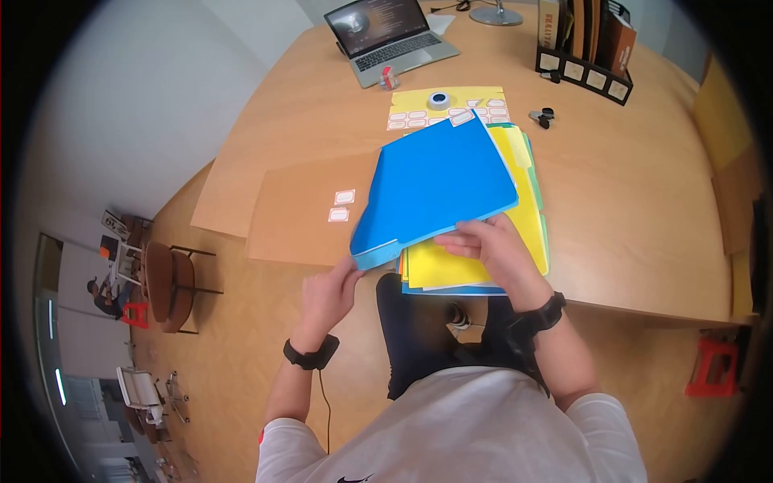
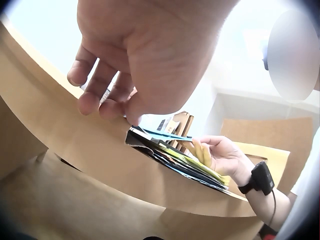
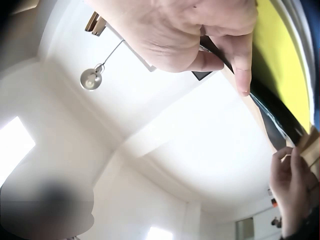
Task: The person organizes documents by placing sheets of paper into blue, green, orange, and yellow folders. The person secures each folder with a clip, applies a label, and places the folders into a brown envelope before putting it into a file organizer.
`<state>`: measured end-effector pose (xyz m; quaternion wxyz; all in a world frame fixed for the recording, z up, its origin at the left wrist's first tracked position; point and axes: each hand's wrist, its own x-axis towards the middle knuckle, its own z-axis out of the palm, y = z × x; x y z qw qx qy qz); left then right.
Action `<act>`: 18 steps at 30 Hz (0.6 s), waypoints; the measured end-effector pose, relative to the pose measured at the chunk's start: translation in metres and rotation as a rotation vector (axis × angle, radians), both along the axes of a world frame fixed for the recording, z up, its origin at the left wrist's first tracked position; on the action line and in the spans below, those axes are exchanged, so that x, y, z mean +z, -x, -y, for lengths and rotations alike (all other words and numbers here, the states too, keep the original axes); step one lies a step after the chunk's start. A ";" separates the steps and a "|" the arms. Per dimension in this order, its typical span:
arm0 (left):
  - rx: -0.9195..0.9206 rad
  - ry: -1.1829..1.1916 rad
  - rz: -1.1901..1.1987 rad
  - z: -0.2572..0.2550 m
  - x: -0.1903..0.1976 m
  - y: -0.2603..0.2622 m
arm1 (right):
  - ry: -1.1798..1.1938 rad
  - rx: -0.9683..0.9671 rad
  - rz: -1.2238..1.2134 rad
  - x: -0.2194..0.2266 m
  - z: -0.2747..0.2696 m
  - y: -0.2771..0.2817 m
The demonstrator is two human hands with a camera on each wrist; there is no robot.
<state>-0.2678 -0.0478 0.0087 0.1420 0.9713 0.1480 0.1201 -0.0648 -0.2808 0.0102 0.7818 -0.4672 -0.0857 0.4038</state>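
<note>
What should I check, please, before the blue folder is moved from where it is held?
1. Left hand pinching the blue folder at its near-left corner: ok.
2. Right hand gripping its near edge: ok.
3. Pile under it squared up: not ok, yellow, green and blue edges stick out unevenly.
4. White tape roll clear of the folder: ok, it sits beyond its far edge.
5. Label at the folder's far edge firmly stuck: cannot tell.
6. Cable at the left wrist clear of the folder: ok.
</note>
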 end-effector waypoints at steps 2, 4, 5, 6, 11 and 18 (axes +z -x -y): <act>-0.005 0.016 0.009 -0.001 0.001 -0.001 | -0.009 0.006 -0.018 0.005 -0.001 -0.002; 0.004 0.045 0.006 -0.001 0.002 -0.002 | 0.050 0.049 -0.086 0.020 0.004 -0.007; 0.003 0.044 0.008 0.000 0.002 -0.001 | 0.080 0.070 -0.121 0.024 0.006 -0.011; 0.002 0.042 0.010 0.000 0.002 -0.001 | 0.117 0.027 -0.078 0.023 0.006 -0.014; 0.007 0.040 0.000 0.001 0.001 -0.001 | 0.111 -0.058 0.072 0.006 0.009 -0.016; 0.010 0.002 0.019 -0.004 -0.010 -0.001 | 0.010 -0.050 -0.063 -0.006 0.017 -0.005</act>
